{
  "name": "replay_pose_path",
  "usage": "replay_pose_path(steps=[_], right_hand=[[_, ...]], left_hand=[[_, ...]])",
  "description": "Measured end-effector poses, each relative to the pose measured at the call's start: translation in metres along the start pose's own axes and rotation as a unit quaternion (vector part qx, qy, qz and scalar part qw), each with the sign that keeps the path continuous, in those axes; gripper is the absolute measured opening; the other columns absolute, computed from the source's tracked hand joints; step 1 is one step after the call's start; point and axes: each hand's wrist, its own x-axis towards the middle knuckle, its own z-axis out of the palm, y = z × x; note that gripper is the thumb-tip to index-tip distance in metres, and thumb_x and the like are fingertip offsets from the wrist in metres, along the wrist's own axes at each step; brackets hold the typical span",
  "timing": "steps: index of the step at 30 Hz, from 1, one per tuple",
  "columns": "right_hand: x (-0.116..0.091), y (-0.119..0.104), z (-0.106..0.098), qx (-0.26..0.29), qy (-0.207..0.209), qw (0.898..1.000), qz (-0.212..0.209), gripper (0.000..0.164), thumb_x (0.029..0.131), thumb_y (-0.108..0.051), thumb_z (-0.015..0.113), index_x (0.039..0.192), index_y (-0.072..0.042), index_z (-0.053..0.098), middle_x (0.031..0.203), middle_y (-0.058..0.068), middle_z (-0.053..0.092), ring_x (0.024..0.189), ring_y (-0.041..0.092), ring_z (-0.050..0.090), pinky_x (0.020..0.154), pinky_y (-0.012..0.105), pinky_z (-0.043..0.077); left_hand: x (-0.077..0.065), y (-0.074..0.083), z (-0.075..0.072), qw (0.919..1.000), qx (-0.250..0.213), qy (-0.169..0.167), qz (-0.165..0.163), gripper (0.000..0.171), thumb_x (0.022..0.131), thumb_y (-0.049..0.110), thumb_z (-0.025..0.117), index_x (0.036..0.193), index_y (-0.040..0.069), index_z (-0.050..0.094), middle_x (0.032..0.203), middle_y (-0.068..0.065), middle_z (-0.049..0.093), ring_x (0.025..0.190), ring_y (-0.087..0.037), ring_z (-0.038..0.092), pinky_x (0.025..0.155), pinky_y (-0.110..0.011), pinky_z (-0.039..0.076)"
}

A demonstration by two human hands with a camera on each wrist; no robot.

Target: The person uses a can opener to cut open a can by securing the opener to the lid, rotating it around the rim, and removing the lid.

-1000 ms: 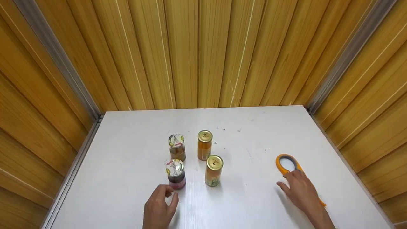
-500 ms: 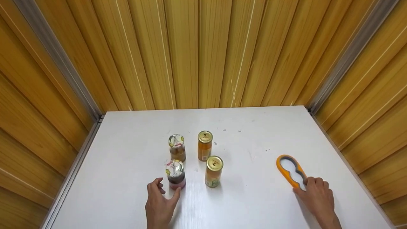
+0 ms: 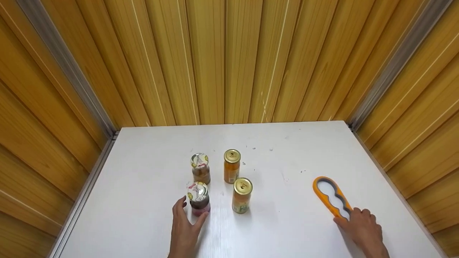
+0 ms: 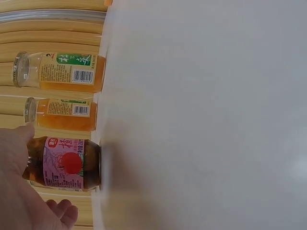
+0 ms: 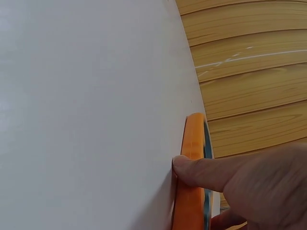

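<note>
In the head view, my left hand point(image 3: 184, 229) is spread around the near-left jar point(image 3: 199, 202), which has a patterned lid and dark contents. The left wrist view shows the pink label point(image 4: 64, 163) of this jar, the thumb close to its upper part and the curved fingers apart from it. At the right, my right hand point(image 3: 364, 229) grips the near end of an orange jar opener point(image 3: 325, 201) with grey scalloped inner edges. In the right wrist view, the thumb presses the orange side of the opener point(image 5: 193, 139), which lies on the table; the other fingers are mostly hidden.
Behind the near-left jar stands another jar point(image 3: 200, 170) with a patterned lid. Two taller gold-lidded jars of orange contents, a back one point(image 3: 231, 168) and a front one point(image 3: 241, 197), stand to its right. The white table point(image 3: 283, 215) is bounded by wood-patterned walls point(image 3: 236, 64).
My right hand has slid from the middle of the jar opener to its near end and grips it. My left hand has opened wider and moved up around the near-left jar.
</note>
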Motion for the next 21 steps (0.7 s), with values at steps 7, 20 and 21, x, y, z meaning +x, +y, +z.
replay_pose_path(steps=[7,20,21], right_hand=[[0.001,-0.002,-0.001,0.039,-0.026,0.999,0.01,0.062,0.078,-0.047,0.069,0.092,0.01,0.051,0.075,0.015,0.042,0.067,0.027,0.043,0.049,0.034,0.039],[0.003,-0.003,-0.004,0.094,-0.037,0.995,0.004,0.048,0.072,-0.022,0.068,0.095,0.015,0.048,0.079,0.02,0.043,0.065,0.027,0.048,0.048,0.032,0.044],[0.003,-0.003,-0.003,0.095,-0.034,0.995,0.005,0.049,0.071,-0.021,0.067,0.096,0.016,0.047,0.08,0.02,0.043,0.066,0.027,0.048,0.048,0.032,0.044]], left_hand=[[0.005,-0.006,0.004,0.9992,-0.032,-0.002,0.023,0.085,0.077,0.036,0.076,0.14,0.012,0.024,0.138,-0.01,0.033,0.124,-0.027,0.039,0.102,-0.046,0.034],[0.013,-0.008,0.005,0.9959,-0.077,-0.005,0.046,0.074,0.08,0.039,0.072,0.137,0.015,0.031,0.135,-0.005,0.04,0.126,-0.02,0.037,0.101,-0.041,0.037],[0.013,-0.008,0.005,0.9958,-0.081,-0.009,0.042,0.074,0.08,0.04,0.071,0.137,0.016,0.031,0.135,-0.004,0.039,0.126,-0.019,0.037,0.101,-0.04,0.037]])
